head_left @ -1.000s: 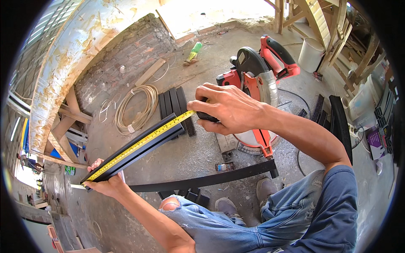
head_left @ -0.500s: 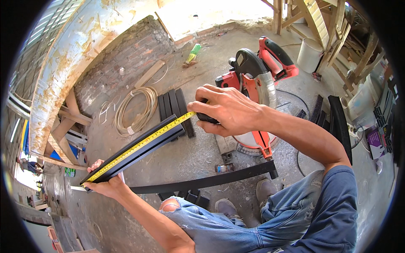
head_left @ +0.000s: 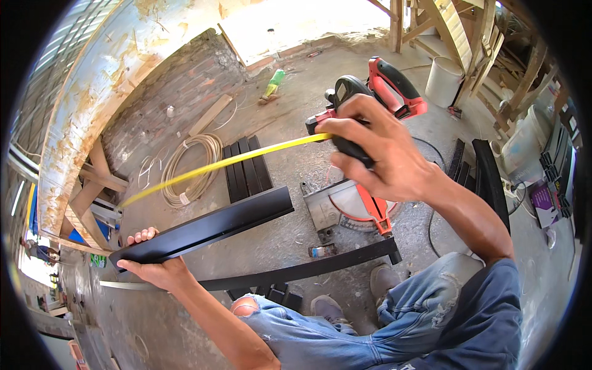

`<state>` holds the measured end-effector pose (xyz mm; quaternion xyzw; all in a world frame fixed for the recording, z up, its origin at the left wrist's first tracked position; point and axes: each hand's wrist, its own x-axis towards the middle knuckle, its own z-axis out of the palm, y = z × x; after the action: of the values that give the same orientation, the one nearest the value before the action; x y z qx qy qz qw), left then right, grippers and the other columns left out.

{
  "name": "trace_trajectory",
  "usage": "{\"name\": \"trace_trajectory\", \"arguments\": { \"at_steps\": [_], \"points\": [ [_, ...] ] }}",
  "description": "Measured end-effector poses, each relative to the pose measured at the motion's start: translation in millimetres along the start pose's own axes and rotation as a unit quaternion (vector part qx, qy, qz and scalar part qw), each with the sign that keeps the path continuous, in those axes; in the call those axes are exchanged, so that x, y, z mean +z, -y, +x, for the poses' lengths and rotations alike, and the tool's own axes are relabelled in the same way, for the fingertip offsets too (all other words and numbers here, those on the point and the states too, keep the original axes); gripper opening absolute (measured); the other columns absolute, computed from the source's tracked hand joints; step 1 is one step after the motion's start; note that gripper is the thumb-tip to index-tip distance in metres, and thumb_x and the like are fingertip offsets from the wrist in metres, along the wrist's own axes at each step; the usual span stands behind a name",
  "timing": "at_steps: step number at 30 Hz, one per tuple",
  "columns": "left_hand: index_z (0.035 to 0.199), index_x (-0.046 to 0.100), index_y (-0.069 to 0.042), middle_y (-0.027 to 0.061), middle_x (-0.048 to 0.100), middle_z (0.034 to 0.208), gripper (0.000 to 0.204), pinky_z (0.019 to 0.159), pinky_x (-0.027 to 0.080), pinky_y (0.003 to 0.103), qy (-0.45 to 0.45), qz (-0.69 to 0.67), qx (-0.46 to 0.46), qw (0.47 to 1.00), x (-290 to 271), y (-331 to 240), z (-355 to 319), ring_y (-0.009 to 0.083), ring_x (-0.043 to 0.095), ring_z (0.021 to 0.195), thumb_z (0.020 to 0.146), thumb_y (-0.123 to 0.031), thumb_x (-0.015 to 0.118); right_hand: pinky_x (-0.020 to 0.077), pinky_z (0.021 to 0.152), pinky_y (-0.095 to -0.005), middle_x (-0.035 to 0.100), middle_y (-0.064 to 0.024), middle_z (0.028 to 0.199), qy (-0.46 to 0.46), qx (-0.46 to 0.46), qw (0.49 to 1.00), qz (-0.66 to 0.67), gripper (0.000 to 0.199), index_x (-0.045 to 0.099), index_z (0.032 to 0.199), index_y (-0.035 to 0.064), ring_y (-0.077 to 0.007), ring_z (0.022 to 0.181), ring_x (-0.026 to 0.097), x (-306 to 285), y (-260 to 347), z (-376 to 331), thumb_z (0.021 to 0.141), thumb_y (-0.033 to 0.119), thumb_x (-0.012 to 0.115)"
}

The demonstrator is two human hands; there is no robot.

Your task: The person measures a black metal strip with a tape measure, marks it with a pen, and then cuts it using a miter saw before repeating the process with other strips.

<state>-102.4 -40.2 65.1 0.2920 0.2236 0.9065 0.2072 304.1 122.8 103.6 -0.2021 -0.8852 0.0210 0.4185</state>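
Observation:
My left hand (head_left: 155,265) grips the near end of a black metal bar (head_left: 209,227) that slants up to the right. My right hand (head_left: 383,154) holds a dark tape measure case, raised above the bar's far end. Its yellow tape (head_left: 216,166) stretches free in the air toward the left, lifted off the bar. Just behind my right hand stands a red and black mitre saw (head_left: 370,105) on the concrete floor.
A second long black bar (head_left: 308,270) lies across the floor by my knees. Short black bars (head_left: 246,168) are stacked near a coil of pale cable (head_left: 188,168). More black bars (head_left: 487,179) lie at right, a white bucket (head_left: 444,81) behind.
My right hand has lifted the tape measure up and right, so the yellow tape has come off the black bar and now hangs above it.

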Motion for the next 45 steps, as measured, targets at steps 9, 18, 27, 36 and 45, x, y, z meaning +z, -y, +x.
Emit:
{"name": "trace_trajectory", "arguments": {
  "at_steps": [9, 18, 27, 36, 45],
  "points": [
    [0.099, 0.054, -0.002, 0.0084, 0.053, 0.089, 0.054, 0.084, 0.047, 0.038, -0.041, 0.007, -0.022, 0.999, -10, 6, 2, 0.0255, 0.05, 0.085, 0.103, -0.056, 0.051, 0.0471, 0.083, -0.0405, 0.055, -0.0191, 0.101, -0.05, 0.33, 0.942, 0.035, 0.032, 0.062, 0.113, -0.0021, -0.0352, 0.092, 0.058, -24, 15, -189, 0.084, 0.012, 0.064],
    [0.098, 0.059, -0.003, 0.0148, 0.062, 0.092, 0.065, 0.088, 0.055, 0.044, -0.224, 0.032, -0.18, 0.957, -43, 81, -12, 0.0308, 0.061, 0.092, 0.102, -0.064, 0.039, 0.0459, 0.098, -0.0479, 0.057, -0.0215, 0.115, 0.048, 0.64, 0.763, -0.081, 0.062, 0.046, 0.138, -0.001, -0.0397, 0.109, 0.056, 71, 64, -413, 0.085, 0.019, 0.072],
    [0.079, 0.053, -0.006, 0.0116, 0.059, 0.075, 0.074, 0.072, 0.058, 0.044, -0.403, 0.039, -0.291, 0.867, -116, 230, -106, 0.0289, 0.062, 0.073, 0.095, -0.077, 0.04, 0.0451, 0.096, -0.0454, 0.061, -0.0181, 0.113, 0.089, 0.554, 0.81, -0.171, 0.043, 0.064, 0.114, -0.0015, -0.0362, 0.114, 0.054, 68, 26, -378, 0.079, 0.021, 0.077],
    [0.079, 0.052, -0.005, 0.0131, 0.059, 0.073, 0.076, 0.069, 0.058, 0.045, -0.457, 0.115, -0.295, 0.831, -127, 310, -155, 0.0306, 0.061, 0.068, 0.097, -0.077, 0.033, 0.0516, 0.085, -0.0423, 0.068, -0.0105, 0.098, 0.021, 0.498, 0.854, 0.148, 0.03, 0.072, 0.103, 0.0079, -0.0288, 0.095, 0.065, 146, -83, -291, 0.084, 0.03, 0.078],
    [0.078, 0.053, -0.002, 0.0151, 0.06, 0.073, 0.085, 0.073, 0.058, 0.046, -0.462, 0.113, -0.309, 0.824, -129, 339, -165, 0.031, 0.062, 0.071, 0.094, -0.081, 0.028, 0.0408, 0.097, -0.0398, 0.067, -0.0053, 0.102, 0.08, 0.423, 0.902, 0.036, 0.029, 0.075, 0.104, 0.0128, -0.0236, 0.106, 0.06, 186, -121, -288, 0.082, 0.031, 0.078]
  ]
}}
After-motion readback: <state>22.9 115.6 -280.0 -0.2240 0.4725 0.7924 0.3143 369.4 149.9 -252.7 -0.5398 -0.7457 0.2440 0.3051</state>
